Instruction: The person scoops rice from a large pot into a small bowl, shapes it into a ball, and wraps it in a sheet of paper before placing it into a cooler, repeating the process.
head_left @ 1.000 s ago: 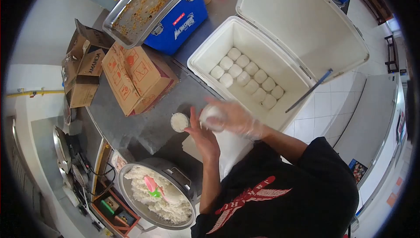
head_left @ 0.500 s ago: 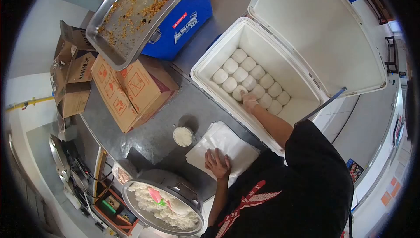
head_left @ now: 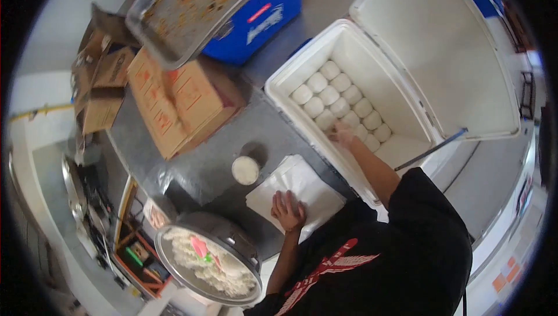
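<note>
White rounds (head_left: 340,107) sit in rows on the floor of an open cooler (head_left: 317,133), directly at the fingers of the right hand (head_left: 344,136); whether it grips one, the view does not tell. About fifteen show. The left hand (head_left: 288,211), grasping nothing, rests with fingers spread on one stack of white sheets (head_left: 319,193). Beyond its fingertips stands one cup (head_left: 245,170); to its left, one pot (head_left: 261,263) of rice (head_left: 197,263). Farther ahead are two cardboard boxes (head_left: 174,104) and one metal tray (head_left: 192,19).
</note>
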